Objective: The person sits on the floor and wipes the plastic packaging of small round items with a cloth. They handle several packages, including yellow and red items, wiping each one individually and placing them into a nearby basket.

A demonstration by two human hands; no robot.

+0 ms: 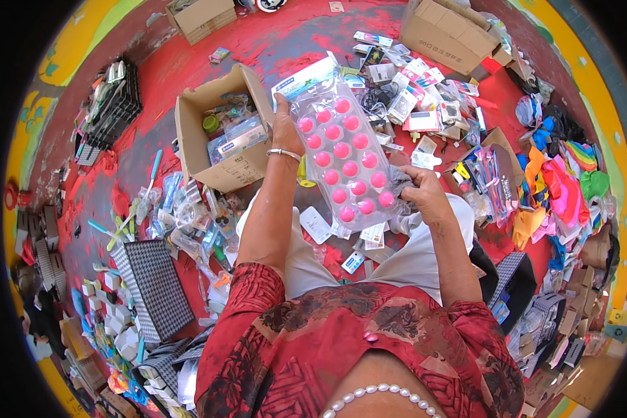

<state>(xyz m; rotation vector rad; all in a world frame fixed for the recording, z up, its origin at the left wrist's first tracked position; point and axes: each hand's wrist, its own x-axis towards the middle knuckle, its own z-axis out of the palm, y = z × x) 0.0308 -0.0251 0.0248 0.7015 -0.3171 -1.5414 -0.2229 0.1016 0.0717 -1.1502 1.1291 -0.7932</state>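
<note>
A clear plastic pack [341, 157] with rows of pink round pieces and a white-and-blue header card is held up in front of me. My left hand [285, 132] is closed on its upper left side, near the card. At the lower right edge of the pack, my right hand [425, 195] pinches a crumpled grey cloth [399, 182], which touches the plastic. Just left of my left forearm stands an open cardboard box [233, 167] with packaged goods inside. Part of the right hand's grip on the cloth is hidden by its own fingers.
Many small boxes and packs [425, 97] lie heaped on the red floor ahead. To the left are loose plastic-wrapped items [188, 216] and a houndstooth box [153, 289]. Colourful bags [564, 188] pile up at right. Cardboard boxes [446, 38] stand farther back.
</note>
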